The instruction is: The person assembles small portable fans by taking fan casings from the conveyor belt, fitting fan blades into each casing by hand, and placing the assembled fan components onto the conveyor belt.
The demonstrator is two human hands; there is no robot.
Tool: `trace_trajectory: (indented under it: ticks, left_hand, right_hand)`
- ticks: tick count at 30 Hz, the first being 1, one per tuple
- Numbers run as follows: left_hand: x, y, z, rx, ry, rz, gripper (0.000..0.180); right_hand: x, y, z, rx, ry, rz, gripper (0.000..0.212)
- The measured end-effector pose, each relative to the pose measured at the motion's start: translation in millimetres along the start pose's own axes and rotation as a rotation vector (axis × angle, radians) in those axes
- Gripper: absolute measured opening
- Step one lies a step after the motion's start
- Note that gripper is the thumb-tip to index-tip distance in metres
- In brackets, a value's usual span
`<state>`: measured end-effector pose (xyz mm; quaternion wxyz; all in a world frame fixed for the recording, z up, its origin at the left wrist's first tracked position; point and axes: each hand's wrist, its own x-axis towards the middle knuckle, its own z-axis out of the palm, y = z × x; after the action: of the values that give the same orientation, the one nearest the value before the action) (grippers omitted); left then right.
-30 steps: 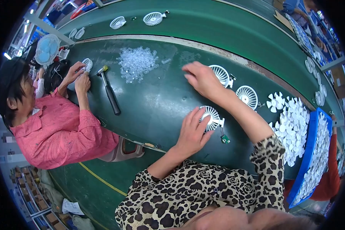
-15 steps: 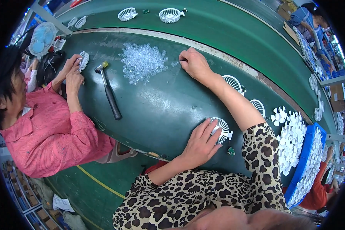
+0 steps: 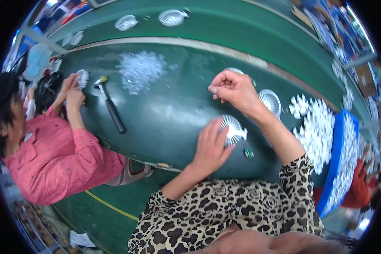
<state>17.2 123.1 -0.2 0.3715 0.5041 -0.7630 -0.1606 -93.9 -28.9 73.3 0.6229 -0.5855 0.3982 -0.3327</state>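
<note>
My left hand (image 3: 210, 144) lies over the left side of a round white fan cage (image 3: 233, 134) on the green table, its thumb against the near edge. A small green circuit board (image 3: 248, 153) hangs off that cage on the near right. Above and beyond the cage, my right hand (image 3: 238, 91) is raised with thumb and fingertips pinched together; whatever sits between them is too small to make out. A heap of small clear plastic pieces (image 3: 142, 70) lies on the far left part of the table, with a few strays beside it.
Another white fan cage (image 3: 270, 103) lies beyond my right wrist. White fan blades (image 3: 315, 133) are piled on the right, beside a blue bin (image 3: 331, 180) of more. A hammer (image 3: 110, 108) lies left, near a co-worker in pink (image 3: 63, 156). A green conveyor belt (image 3: 241, 31) runs behind.
My right hand has drawn back from beside the clear pieces toward the fan cage, fingertips pinched. My left hand stays on the cage. The whole view has shifted slightly.
</note>
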Motion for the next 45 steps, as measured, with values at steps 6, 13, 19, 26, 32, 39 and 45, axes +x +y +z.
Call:
trace_trajectory:
  ticks: [6, 13, 19, 26, 32, 39, 45]
  left_hand:
    - [7.1, -1.6, -0.6, 0.000, 0.029, 0.041, 0.062]
    - [11.7, 13.2, 3.8, 0.162, -0.011, -0.007, 0.072]
    - [27.5, 19.5, 4.8, 0.318, -0.163, 0.005, 0.079]
    - [67.2, 34.6, -5.3, -0.061, -0.200, -0.007, 0.074]
    - [113.8, 50.9, 15.8, -0.352, -0.228, 0.036, 0.075]
    - [104.8, 35.2, 38.0, -0.342, -0.201, 0.208, 0.078]
    - [102.1, 41.4, 38.9, -0.303, -0.219, 0.247, 0.081]
  right_hand:
    - [-105.9, 26.2, -47.1, 0.075, 0.196, 0.124, 0.011]
    - [-168.0, 68.5, -69.5, 0.319, 0.271, 0.212, 0.012]
    - [-179.6, 73.4, -73.5, 0.694, 0.173, 0.295, 0.012]
    - [-183.1, 74.9, -87.4, 0.745, 0.184, 0.227, 0.010]
    - [-195.6, 34.6, -100.1, 0.631, 0.402, 0.080, 0.013]
    - [-179.6, 30.6, -108.3, 0.502, 0.480, -0.057, 0.015]
    - [-182.9, 50.9, -107.4, 0.597, 0.402, 0.074, 0.015]
